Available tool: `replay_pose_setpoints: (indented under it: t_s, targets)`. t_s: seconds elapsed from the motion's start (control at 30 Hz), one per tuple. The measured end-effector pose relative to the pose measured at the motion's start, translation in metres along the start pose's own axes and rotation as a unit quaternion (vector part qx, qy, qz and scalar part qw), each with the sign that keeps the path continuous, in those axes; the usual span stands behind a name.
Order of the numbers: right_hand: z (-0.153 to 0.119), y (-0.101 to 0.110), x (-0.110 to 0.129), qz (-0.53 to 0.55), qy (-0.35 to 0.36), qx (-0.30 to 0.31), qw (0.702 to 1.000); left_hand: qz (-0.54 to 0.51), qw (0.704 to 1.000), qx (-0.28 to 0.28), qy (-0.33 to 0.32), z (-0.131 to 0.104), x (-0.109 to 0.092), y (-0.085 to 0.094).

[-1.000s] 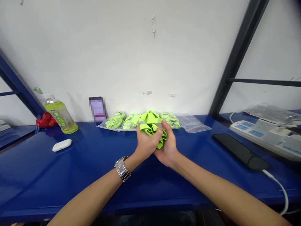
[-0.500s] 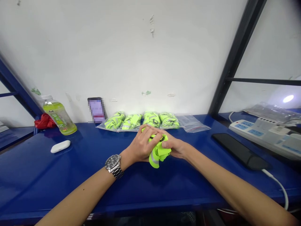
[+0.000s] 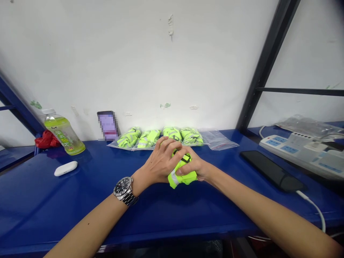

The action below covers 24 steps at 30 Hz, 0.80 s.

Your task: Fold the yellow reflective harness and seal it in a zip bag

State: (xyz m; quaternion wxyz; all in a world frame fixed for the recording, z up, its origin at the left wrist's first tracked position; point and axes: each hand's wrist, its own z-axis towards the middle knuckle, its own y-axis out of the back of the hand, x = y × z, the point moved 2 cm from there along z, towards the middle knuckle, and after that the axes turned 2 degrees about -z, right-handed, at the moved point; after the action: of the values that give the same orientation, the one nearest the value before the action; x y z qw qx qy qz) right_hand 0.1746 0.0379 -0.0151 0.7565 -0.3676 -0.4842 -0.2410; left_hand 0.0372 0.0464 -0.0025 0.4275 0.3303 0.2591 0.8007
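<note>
A neon-yellow reflective vest (image 3: 185,176), bunched into a small bundle with a grey stripe and black trim showing, is squeezed between both hands above the blue table (image 3: 215,211). My left hand (image 3: 161,159), with a metal watch on its wrist, presses over the bundle's upper left side, fingers curled. Round its right side closes my right hand (image 3: 197,165), thumb laid across the front. The far side of the bundle is hidden by the hands. Behind them, several clear bags (image 3: 149,139) of similar neon-yellow bundles lie in a row against the wall.
A flat zip bag (image 3: 220,140) lies right of the row. To the left are a drink bottle (image 3: 64,132), red cloth (image 3: 47,139), a white earbud case (image 3: 66,168) and a propped phone (image 3: 108,125). A black phone (image 3: 271,170) on a cable and power strips (image 3: 292,145) are at right.
The vest bundle has become more compact: its hanging flap is tucked up and black trim now shows on top. My right thumb has moved down and left across the front.
</note>
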Motion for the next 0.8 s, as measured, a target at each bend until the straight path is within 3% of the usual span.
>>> replay_pose_setpoints:
  t_s: [0.2, 0.4, 0.5, 0.63, 0.8]
  targets:
    - [0.005, 0.009, -0.002, -0.005, 0.043, -0.124, 0.991, -0.05, 0.995, 0.011, 0.084, 0.0, -0.001, -0.005]
    - [0.007, 0.024, 0.004, -0.014, 0.054, -0.22, 0.974, -0.179, 0.97, 0.103, 0.126, 0.002, -0.012, -0.003]
    - [0.007, 0.025, 0.01, -0.026, 0.078, -0.211, 0.974, -0.222, 0.956, 0.116, 0.153, 0.005, -0.009, -0.004]
    - [0.006, 0.019, 0.009, -0.052, 0.069, -0.169, 0.982, -0.225, 0.946, 0.081, 0.218, 0.004, 0.004, -0.011]
    - [0.005, 0.011, -0.002, -0.016, 0.064, -0.151, 0.986, -0.193, 0.965, 0.013, 0.177, 0.001, 0.003, -0.023]
